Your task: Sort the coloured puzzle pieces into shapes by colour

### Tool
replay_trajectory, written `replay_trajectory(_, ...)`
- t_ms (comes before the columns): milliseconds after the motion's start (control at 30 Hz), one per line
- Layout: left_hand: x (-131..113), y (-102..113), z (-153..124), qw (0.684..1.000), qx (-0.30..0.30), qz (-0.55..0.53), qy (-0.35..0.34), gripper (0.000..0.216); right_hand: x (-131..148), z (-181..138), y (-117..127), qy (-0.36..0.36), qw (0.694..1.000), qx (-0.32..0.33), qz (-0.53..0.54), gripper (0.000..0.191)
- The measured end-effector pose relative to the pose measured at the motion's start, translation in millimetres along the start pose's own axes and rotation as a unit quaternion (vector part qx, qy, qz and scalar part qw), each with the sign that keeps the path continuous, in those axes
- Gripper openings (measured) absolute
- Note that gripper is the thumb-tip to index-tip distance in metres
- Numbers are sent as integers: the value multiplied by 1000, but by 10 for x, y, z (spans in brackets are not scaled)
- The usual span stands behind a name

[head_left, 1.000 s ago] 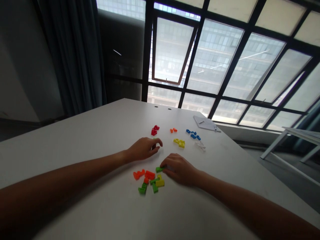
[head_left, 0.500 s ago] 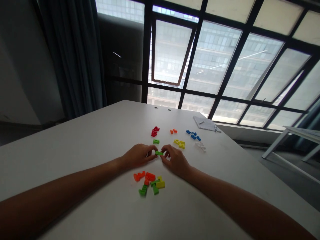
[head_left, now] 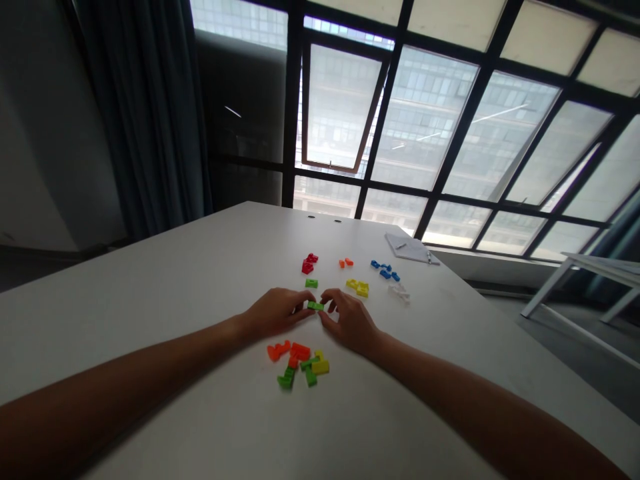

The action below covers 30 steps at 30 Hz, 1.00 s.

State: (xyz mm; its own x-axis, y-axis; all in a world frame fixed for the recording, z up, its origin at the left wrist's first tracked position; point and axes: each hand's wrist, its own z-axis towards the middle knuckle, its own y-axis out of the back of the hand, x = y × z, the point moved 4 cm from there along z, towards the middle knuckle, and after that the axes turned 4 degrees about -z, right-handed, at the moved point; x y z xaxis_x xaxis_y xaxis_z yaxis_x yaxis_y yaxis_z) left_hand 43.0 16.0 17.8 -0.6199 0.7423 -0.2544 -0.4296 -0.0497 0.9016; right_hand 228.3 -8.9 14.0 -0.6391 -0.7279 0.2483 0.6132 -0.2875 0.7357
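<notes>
From the left of my view there is first a dark curtain (head_left: 145,113) beside the big window (head_left: 425,120); under everything lies the white bench (head_left: 165,300). The left grip (head_left: 275,313) rests low near the bench middle, narrow, with the fingers curled in; their tips reach the left end of a small green plastic piece (head_left: 315,306). This piece is what I watch most; it lies between the two hands, and I cannot tell if it is raised a little or rests on the bench. The right grip (head_left: 350,323) is narrow too, and it closes on the right end of the same piece; so I judge that both grips hold it together, by its two ends.

Nearer to me, below the hands, is a loose group of pieces; from left to right I see orange pieces (head_left: 279,351), red pieces (head_left: 300,350), green pieces (head_left: 286,380) and a yellow piece (head_left: 321,367). Just behind the held piece lies another green piece (head_left: 311,283); toward the far edge, from left to right, are red pieces (head_left: 309,264), orange pieces (head_left: 345,263), yellow pieces (head_left: 357,288), blue pieces (head_left: 384,271) and clear pieces (head_left: 399,293). At the far right corner of the bench is a notepad (head_left: 406,248); past the right edge stands a white-framed table (head_left: 590,287).
</notes>
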Motion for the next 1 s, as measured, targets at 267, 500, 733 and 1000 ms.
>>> replay_trajectory(267, -8, 12, -9, 1000, 1, 2, 10, 28, -29, -7, -40, 5, 1000, 2, -10, 21)
replay_trajectory(500, 15, 2, -10, 1000, -7, 5, 27, 31, -38, 1, -41, -9, 1000, 0, -6, 23)
replay_trajectory(733, 37, -7, -12, 999, -12, 7, 30, 29, -46, -4, -43, -16, 1000, -2, 5, 25)
replay_trajectory(1000, 39, 9, -16, 999, -32, -12, 36, 31, -53, 6, -21, -31, 999, -13, 3, 24)
